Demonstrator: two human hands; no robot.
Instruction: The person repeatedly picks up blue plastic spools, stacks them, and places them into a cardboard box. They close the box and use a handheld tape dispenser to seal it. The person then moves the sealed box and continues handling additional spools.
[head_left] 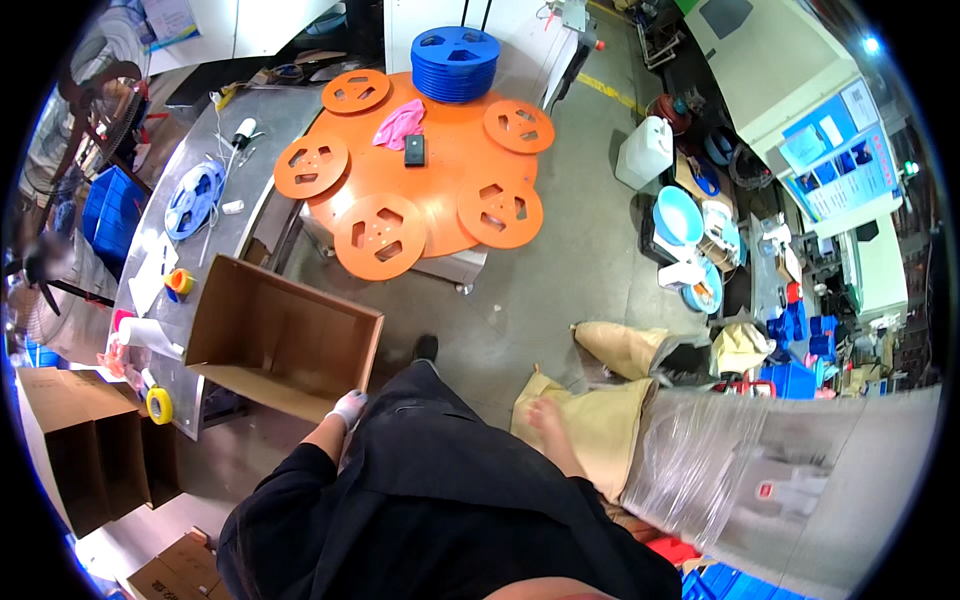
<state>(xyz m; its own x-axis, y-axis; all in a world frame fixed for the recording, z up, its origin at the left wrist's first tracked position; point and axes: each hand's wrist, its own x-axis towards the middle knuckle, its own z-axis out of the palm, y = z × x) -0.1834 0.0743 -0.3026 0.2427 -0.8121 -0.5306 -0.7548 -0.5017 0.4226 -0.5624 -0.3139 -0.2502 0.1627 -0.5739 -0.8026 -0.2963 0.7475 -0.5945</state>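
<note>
My left hand (348, 408), in a pale glove, is closed on the near right edge of a cardboard box (285, 335). The box is tilted with its open side toward me, and its brown inside shows. Its far left part is against the grey metal table (200, 352). Off to the right, my bare right hand (543, 412) hangs in front of a beige sack (590, 425), holding nothing, its fingers loosely apart. Whether it touches the sack cannot be told.
Ahead stands an orange round table (440, 200) with orange reel discs (380, 237) around its rim and a stack of blue reels (456, 65). Open cardboard boxes (70, 395) stand at lower left. Beside the right sack are another sack (615, 345) and a film-wrapped stack (700, 460).
</note>
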